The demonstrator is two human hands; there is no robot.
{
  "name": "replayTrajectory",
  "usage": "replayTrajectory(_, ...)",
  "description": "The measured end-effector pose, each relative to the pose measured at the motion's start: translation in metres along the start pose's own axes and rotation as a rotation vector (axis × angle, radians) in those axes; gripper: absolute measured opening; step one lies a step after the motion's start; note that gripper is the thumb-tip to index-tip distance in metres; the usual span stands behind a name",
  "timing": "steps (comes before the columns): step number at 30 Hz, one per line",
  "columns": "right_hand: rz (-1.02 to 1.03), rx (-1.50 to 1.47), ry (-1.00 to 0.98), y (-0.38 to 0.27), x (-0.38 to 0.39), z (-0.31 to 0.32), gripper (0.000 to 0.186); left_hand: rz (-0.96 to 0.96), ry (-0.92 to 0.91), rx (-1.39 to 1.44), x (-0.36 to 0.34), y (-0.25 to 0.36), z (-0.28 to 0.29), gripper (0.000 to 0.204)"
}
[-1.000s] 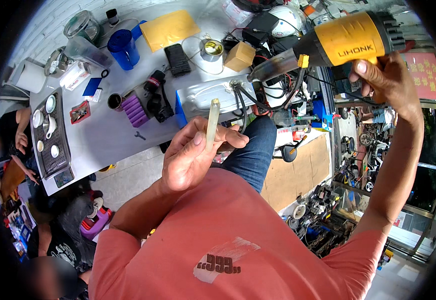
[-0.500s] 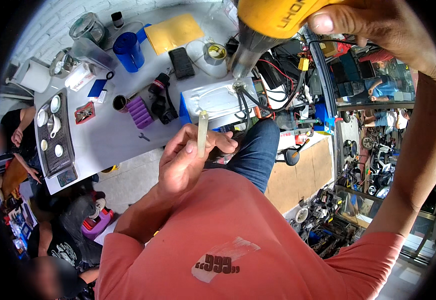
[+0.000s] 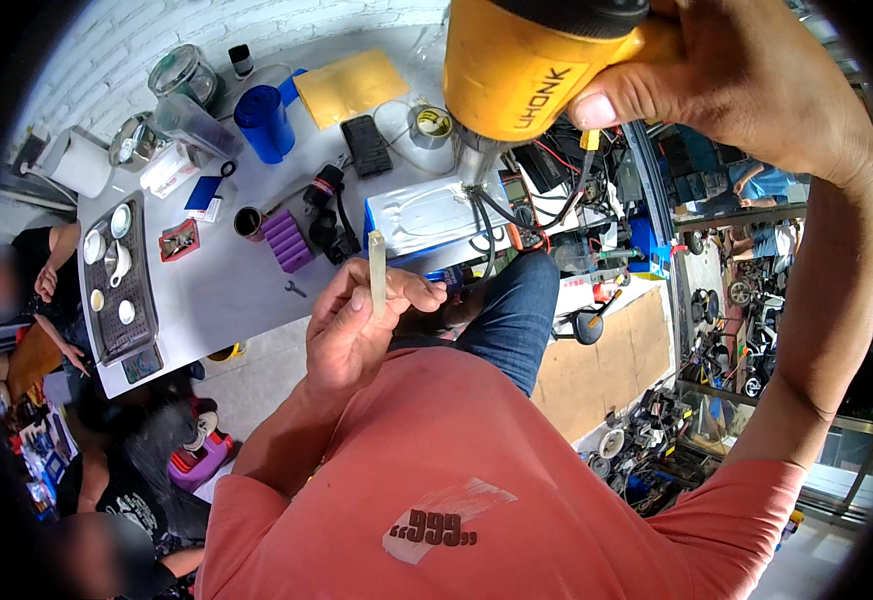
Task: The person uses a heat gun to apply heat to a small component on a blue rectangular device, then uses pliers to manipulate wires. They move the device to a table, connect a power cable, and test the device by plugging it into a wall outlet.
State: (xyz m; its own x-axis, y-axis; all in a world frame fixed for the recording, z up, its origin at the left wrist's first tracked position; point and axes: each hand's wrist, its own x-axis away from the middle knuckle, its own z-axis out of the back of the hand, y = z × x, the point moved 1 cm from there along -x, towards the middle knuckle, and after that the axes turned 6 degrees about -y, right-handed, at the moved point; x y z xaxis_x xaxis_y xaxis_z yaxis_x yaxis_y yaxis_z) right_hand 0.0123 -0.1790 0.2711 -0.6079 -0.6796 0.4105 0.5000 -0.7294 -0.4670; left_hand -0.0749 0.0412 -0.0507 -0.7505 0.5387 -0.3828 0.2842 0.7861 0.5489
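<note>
In my right hand (image 3: pixel 747 90), raised at the upper right, is a yellow heat gun (image 3: pixel 517 75), gripped by its handle. Its metal nozzle points down over a bundle of black cables (image 3: pixel 484 205). My left hand (image 3: pixel 342 335) is in front of my chest, pinching an upright, cloudy, pale stick (image 3: pixel 379 275) that looks like a glue stick. The stick's top end stands free above the fingers. A white, blue-edged box (image 3: pixel 422 212) lies under and beyond the stick, at the table edge by the cables.
The white table (image 3: pixel 212 315) carries a phone (image 3: pixel 367 145), a blue roll (image 3: pixel 264 125), a purple ridged block (image 3: pixel 287 242), a small wrench (image 3: pixel 297 288) and a tea tray (image 3: pixel 137 322). Other people are at the left. Piled parts (image 3: pixel 637 430) lie lower right.
The heat gun has moved left and tilted more upright, its nozzle still near the cables. My left hand has shifted slightly left and down with the stick, which stands straighter.
</note>
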Motion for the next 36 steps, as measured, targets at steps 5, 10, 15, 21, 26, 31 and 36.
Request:
replayTrajectory(5, 0.024, -0.081, 0.041, 0.007, 0.007, 0.001, 0.056, 0.018, 0.026, -0.042, 0.000, -0.001, -0.007, 0.033)
replayTrajectory(10, -0.221, -0.143, 0.290, 0.058, 0.049, -0.011, 0.055, 0.064, -0.014, -0.066, 0.001, 0.001, -0.007, 0.029)
replayTrajectory(15, -0.718, -0.255, 0.682, 0.081, 0.118, -0.076, 0.051, 0.161, 0.060, -0.185, 0.003, 0.006, -0.019, 0.026)
replayTrajectory(21, -0.619, -0.666, 1.054, 0.103, 0.166, -0.220, 0.036, 0.164, -0.088, -0.537, 0.001, -0.005, -0.014, 0.020)
replayTrajectory(26, -0.571, -0.805, 1.388, 0.072, 0.150, -0.322, 0.058, 0.208, -0.180, -0.655, -0.009, -0.012, -0.020, 0.025)
replayTrajectory(31, -0.505, -0.864, 1.558, 0.050, 0.126, -0.393, 0.062, 0.190, -0.202, -0.625, -0.017, -0.021, -0.023, 0.024)
replayTrajectory(36, -0.500, -0.917, 1.605, 0.025, 0.108, -0.408, 0.064, 0.169, -0.231, -0.578, -0.022, -0.027, -0.023, 0.023)
